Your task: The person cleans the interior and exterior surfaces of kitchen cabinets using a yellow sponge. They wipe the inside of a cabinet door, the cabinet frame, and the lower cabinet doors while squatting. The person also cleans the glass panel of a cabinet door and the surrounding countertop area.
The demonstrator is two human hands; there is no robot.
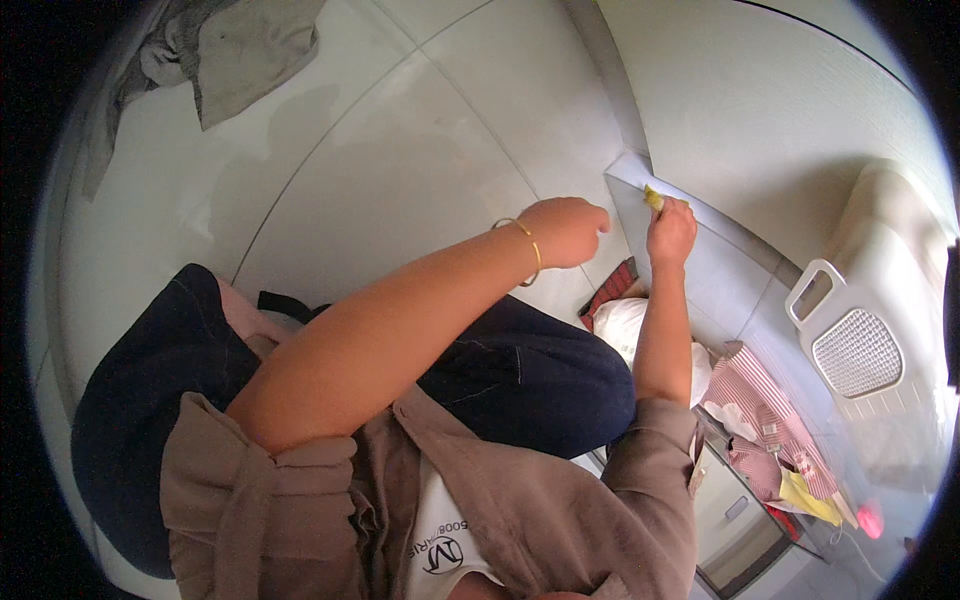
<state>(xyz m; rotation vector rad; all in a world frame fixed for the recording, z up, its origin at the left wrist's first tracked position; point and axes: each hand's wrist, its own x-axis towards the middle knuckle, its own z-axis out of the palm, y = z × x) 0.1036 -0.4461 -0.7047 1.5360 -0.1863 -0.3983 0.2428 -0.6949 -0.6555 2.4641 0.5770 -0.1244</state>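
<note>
My right hand (671, 234) grips a small yellow-green cloth or sponge (654, 198), most of it hidden inside the fingers. It is over the tiled skirting ledge (679, 189) at the foot of a pale panel (720, 97); contact with the ledge is hard to tell. To its left, above the floor tiles (420, 150), my left hand (564, 234) is curled into a loose fist, with nothing showing in it. A gold-coloured bangle (538, 255) circles that wrist.
Beside my right forearm lie a white plastic bag (619, 322) and a red patterned item (611, 289). Further right are pink striped fabric (757, 390), a yellow cloth (810, 499) and a white plastic piece with a handle (817, 292). Grey cloth (255, 60) lies at upper left.
</note>
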